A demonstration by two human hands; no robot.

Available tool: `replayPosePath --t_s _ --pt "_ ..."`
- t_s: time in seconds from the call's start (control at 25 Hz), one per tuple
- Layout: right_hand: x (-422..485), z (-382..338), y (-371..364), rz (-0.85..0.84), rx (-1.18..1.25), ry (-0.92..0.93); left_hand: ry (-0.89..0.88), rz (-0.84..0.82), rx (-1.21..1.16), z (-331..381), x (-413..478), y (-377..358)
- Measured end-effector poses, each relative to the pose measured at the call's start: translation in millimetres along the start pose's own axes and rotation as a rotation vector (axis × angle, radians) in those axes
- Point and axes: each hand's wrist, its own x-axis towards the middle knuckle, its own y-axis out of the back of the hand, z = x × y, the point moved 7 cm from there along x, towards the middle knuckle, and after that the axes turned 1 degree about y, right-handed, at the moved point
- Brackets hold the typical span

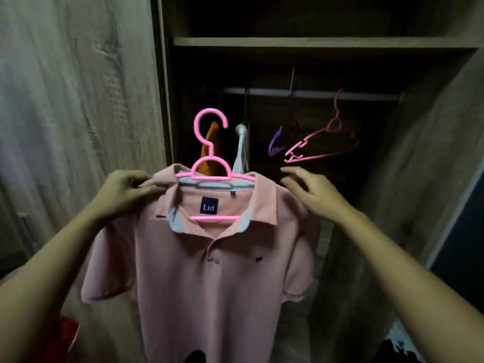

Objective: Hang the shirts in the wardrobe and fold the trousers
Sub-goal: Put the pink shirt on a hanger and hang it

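Soft, light shirt [209, 284] droops from left hand [123, 189] pinching its shoulder. Right hand [314, 195] fingers spread, holding nothing; I'd take the hanger [209, 177] by its hook

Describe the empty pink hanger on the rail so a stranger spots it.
Find the pale rail inside the open wardrobe. The pink hanger hangs furthest right on it, tilted, beside a purple hanger. Unlike the nearer pink hanger, it carries no shirt.

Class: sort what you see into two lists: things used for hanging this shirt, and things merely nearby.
In use: pink polo shirt; bright pink plastic hanger; left hand; right hand; pale wardrobe rail.
Nearby: orange garment; white garment; purple hanger; empty pink hanger.
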Motion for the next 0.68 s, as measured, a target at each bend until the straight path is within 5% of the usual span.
replayPosePath --t_s 0.12,0.36,0.52,0.68 --pt "6.6 -5.1 -17.6 -0.125 -0.044 0.021 -0.036 -0.055 -0.057 10.3 4.0 -10.6" --pt "-2.3 12.4 -13.0 0.061 0.109 -0.085 0.027 -0.175 -0.225 3.0 -7.5 -21.3" --pt "-1.0 20.6 0.5 0.138 0.143 -0.149 0.058 -0.134 -0.137 -10.0 -9.4 -23.4" --pt "0.6 21.3 7.7 0.149 0.114 -0.12 0.052 -0.041 -0.302 -1.2 -6.7 -30.6"
